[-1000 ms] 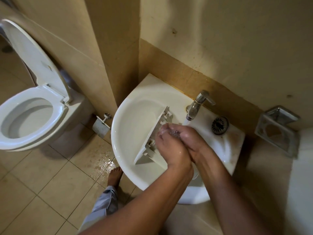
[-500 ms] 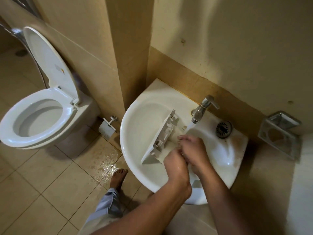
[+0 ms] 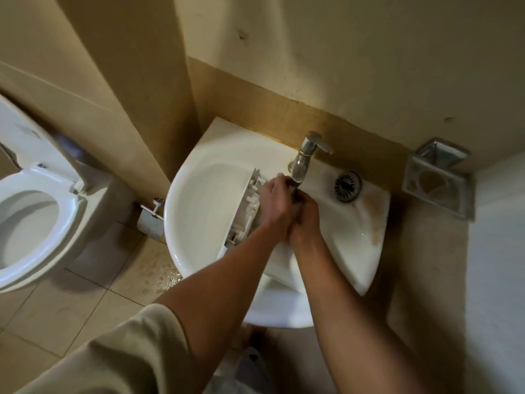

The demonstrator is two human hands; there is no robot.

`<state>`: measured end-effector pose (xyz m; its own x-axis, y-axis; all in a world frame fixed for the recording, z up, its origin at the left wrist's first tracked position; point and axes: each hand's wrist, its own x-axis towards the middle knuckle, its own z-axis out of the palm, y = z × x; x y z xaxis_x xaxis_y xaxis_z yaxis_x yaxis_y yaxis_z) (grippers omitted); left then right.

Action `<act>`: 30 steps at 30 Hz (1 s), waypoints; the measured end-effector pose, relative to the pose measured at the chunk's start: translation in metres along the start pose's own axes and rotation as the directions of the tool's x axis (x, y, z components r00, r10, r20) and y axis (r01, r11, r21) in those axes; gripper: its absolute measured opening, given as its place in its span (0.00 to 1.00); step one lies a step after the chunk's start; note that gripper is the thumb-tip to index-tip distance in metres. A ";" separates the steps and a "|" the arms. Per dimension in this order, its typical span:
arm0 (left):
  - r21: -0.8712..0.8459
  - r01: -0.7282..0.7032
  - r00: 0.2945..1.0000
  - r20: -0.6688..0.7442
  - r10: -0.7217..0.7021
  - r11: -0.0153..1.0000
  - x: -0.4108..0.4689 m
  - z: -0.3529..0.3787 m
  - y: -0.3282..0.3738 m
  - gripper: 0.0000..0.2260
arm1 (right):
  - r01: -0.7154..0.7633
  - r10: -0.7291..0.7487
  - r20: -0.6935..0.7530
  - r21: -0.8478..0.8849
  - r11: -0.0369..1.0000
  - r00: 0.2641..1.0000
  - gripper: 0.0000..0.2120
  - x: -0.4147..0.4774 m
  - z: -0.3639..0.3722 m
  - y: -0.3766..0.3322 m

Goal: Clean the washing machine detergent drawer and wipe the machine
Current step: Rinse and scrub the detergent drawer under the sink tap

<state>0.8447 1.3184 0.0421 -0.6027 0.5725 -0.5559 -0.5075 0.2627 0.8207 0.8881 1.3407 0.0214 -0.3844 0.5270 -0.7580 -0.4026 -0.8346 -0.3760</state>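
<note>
We raised our joined hands from the middle of the basin (image 3: pixel 199 203) up to the tap (image 3: pixel 306 155): our left hand (image 3: pixel 274 204) came right under it, our right hand (image 3: pixel 306 220) pressed alongside. Our head dipped closer, bringing our left sleeve (image 3: pixel 127 351) into view

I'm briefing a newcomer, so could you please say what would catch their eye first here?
The left hand and right hand meet under the tap over the white sink. The detergent drawer leans in the basin left of them, and an open toilet stands at far left.
</note>
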 end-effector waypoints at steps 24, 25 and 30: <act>-0.153 -0.006 0.999 -0.036 0.000 0.988 -0.008 0.003 -0.019 0.11 | 0.130 -0.135 0.012 0.186 0.974 0.991 0.13 -0.005 -0.021 0.009; -0.139 0.016 0.999 -0.026 -0.020 0.990 -0.020 0.003 -0.016 0.10 | 0.149 -0.150 -0.009 0.186 0.971 0.989 0.13 -0.013 -0.024 0.010; -0.360 0.227 0.973 0.118 -0.198 0.905 -0.079 -0.006 0.003 0.24 | 0.243 -0.223 -0.131 0.162 0.956 0.966 0.12 -0.072 -0.031 0.014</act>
<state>0.8868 1.2692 0.0881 -0.4137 0.5967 -0.6876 -0.8180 0.0880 0.5685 0.9361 1.2861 0.0544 -0.1727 0.6739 -0.7184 -0.6131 -0.6443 -0.4571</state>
